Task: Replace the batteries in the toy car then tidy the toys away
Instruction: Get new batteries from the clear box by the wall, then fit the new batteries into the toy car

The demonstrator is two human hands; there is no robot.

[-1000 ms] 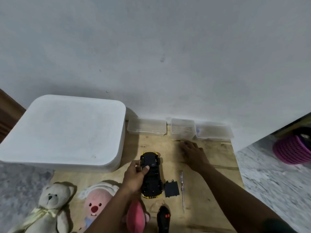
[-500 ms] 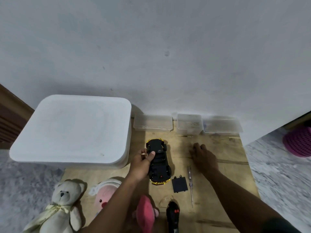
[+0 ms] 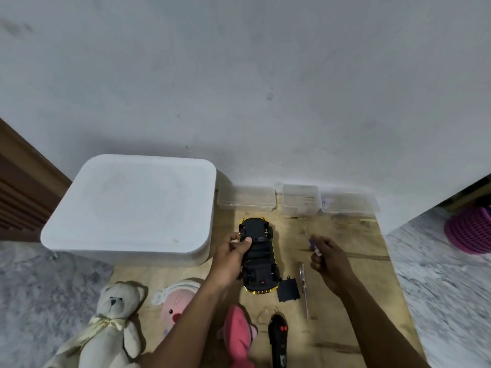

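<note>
The yellow toy car (image 3: 261, 261) lies upside down on the wooden board (image 3: 353, 314), its black underside up and the battery bay uncovered. My left hand (image 3: 231, 257) grips the car's left side, thumb on the chassis. The black battery cover (image 3: 288, 290) lies off the car at its right rear corner, with a thin screwdriver (image 3: 303, 282) just beyond it. My right hand (image 3: 328, 257) hovers right of the car, pinching a small purple battery (image 3: 314, 245) between its fingers.
A big white lidded bin (image 3: 130, 208) stands left of the car. Three small clear boxes (image 3: 300, 199) line the wall. A white teddy (image 3: 111, 322), a pink-faced plush (image 3: 176, 306), a pink plush (image 3: 237, 335) and a black remote (image 3: 277, 341) lie near me. A purple basket (image 3: 471, 229) sits at right.
My right hand lifted off the board by the clear boxes and now holds a small purple battery. My left hand kept its hold on the car. The camera shifted slightly.
</note>
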